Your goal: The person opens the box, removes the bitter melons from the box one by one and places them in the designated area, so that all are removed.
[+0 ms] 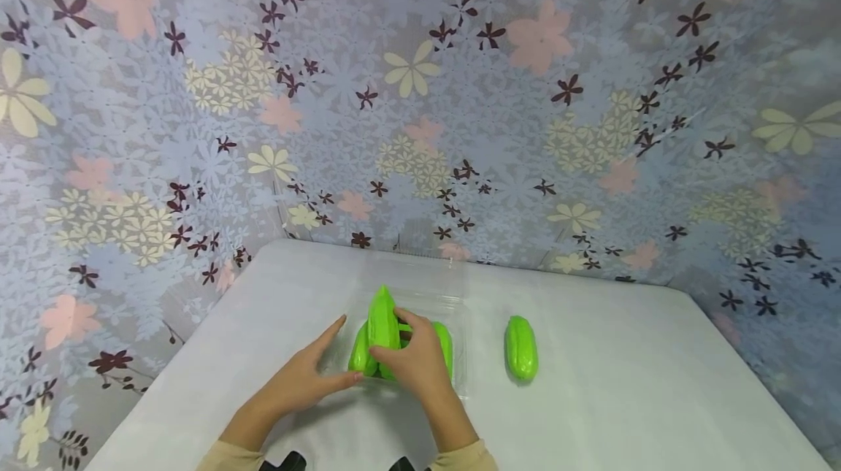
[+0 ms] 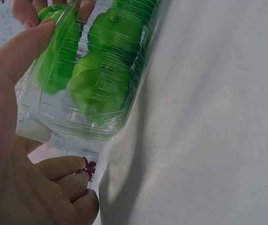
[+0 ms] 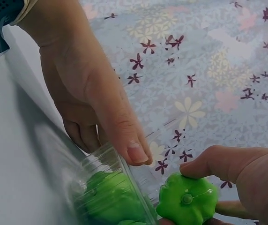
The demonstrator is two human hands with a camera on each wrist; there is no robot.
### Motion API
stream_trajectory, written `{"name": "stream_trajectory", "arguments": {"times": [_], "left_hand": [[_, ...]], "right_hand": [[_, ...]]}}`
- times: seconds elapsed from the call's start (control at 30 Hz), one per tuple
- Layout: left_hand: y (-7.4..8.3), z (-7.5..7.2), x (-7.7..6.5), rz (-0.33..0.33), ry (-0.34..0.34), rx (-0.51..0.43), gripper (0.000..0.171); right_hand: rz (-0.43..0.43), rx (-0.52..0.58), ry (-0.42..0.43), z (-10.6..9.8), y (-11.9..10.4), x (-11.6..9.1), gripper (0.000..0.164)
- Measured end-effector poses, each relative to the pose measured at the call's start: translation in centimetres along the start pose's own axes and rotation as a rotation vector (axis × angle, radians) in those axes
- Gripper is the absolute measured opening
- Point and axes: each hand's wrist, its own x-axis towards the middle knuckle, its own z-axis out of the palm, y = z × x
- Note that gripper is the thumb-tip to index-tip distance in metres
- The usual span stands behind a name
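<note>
My right hand (image 1: 420, 358) pinches a glossy green ribbed vegetable (image 1: 384, 318) between thumb and fingers, tilted above the clear plastic container (image 1: 461, 354). Its lobed end with a small round stem mark faces the right wrist view. More green vegetables (image 2: 99, 86) of the same kind lie inside the container, showing through its ridged wall. At the container's left corner, my left hand (image 1: 305, 380) holds it, thumb at the rim and the other fingers around the outer side. Another green vegetable (image 1: 522, 348) lies on the table, right of the container.
The container's clear lid (image 1: 417, 274) is folded back behind it. White cloth covers the table (image 1: 624, 383). A flower-patterned curtain or wall covering (image 1: 473, 128) rises behind the table's back edge and along its sides.
</note>
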Motion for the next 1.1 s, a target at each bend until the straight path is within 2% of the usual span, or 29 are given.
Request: {"name": "stream_trajectory", "arguments": {"times": [0.13, 0.27, 0.57, 0.8, 1.1], "left_hand": [[-0.4, -0.7, -0.9, -0.026, 0.022, 0.016, 0.103], [-0.7, -0.9, -1.3, -0.039, 0.021, 0.02, 0.103], [-0.8, -0.1, -1.2, -0.018, 0.003, 0.028, 0.103], [-0.5, -0.3, -0.7, 0.013, -0.008, 0.042, 0.103], [-0.1, -0.3, 0.1, 0.039, -0.027, 0.042, 0.104]], "right_hand": [[-0.021, -0.008, -0.025, 0.7, -0.6, -0.1, 0.071], [-0.016, -0.023, -0.025, 0.8, -0.9, -0.3, 0.071], [0.002, -0.017, -0.033, -0.3, -0.4, -0.9, 0.072], [-0.052, -0.046, -0.035, -1.4, 0.0, -1.3, 0.072], [-0.034, -0.065, 0.019, -3.2, 0.8, -1.3, 0.072]]}}
